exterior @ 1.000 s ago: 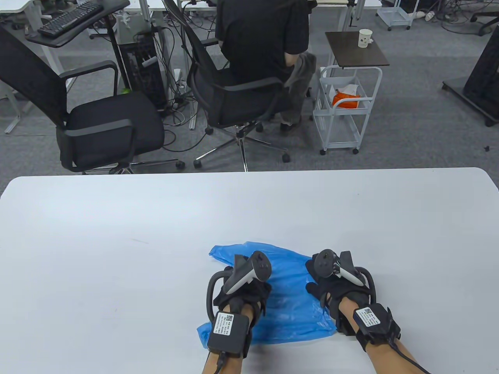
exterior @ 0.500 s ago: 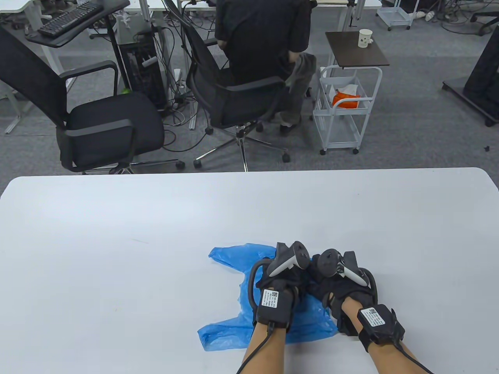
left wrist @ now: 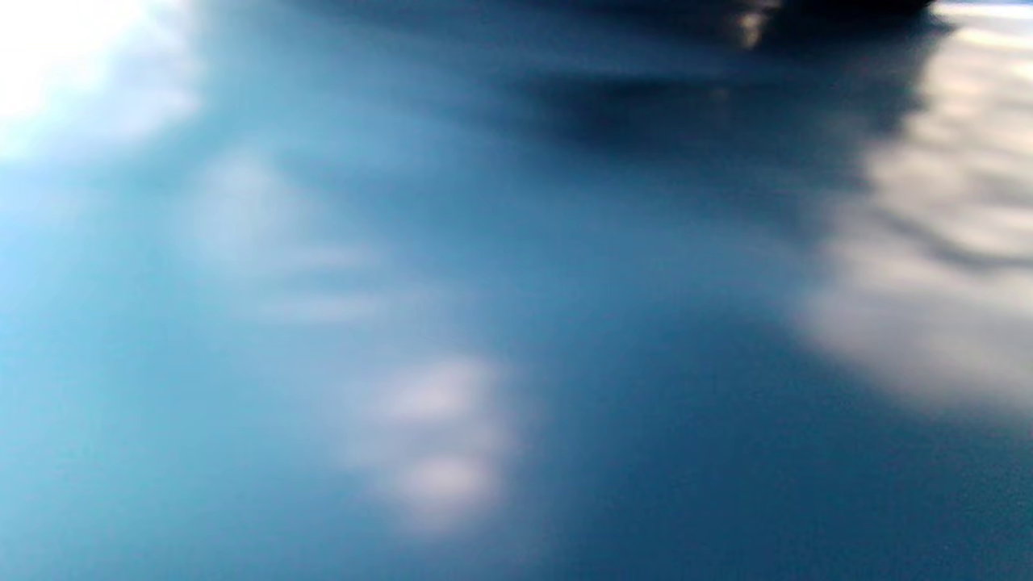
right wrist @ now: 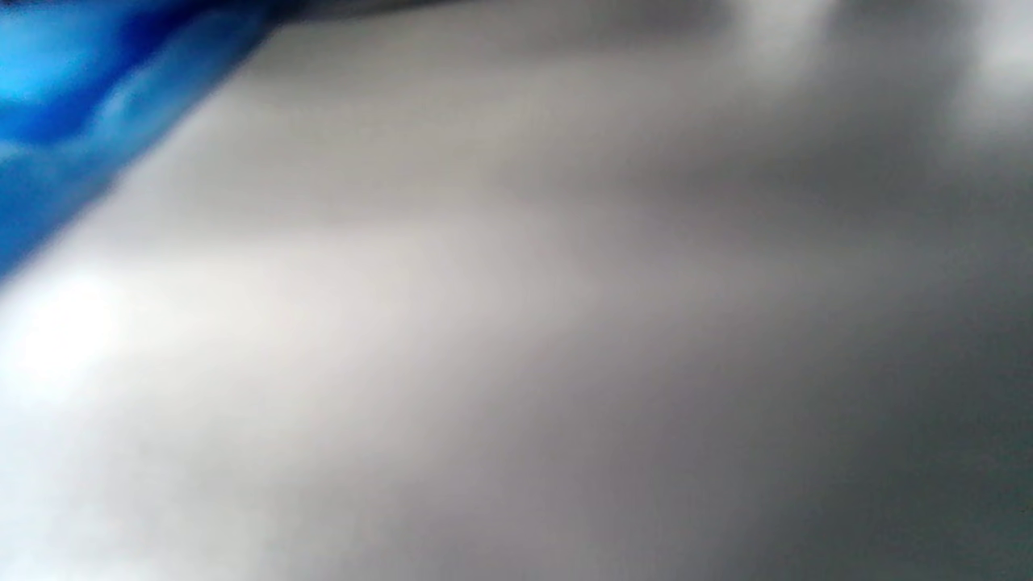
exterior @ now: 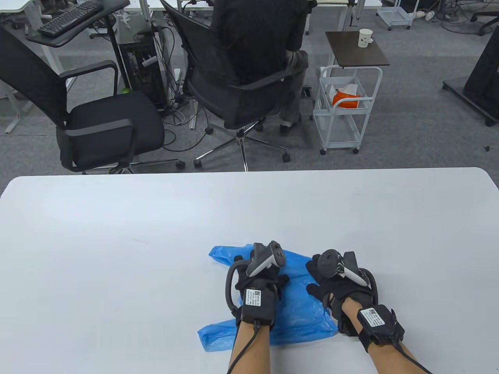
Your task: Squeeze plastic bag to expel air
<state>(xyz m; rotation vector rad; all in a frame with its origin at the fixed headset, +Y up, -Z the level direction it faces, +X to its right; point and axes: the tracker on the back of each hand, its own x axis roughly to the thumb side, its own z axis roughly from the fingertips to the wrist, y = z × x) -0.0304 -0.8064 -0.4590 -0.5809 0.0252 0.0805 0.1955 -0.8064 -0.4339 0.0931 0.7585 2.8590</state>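
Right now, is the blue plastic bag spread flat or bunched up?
Spread flat: the blue plastic bag lies low on the white table under both hands.

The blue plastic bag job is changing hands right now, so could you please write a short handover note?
Left hand: rests palm down on the blue plastic bag, near its middle.
Right hand: presses the bag's right edge.
The bag lies flat and crumpled on the white table, near the front edge.
Done: most of the bag looks flattened.
Left: press out the remaining wrinkled parts. The wrist views are too blurred to help.

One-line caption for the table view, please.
Gloved left hand and right hand rest on a blue plastic bag lying on the white table.
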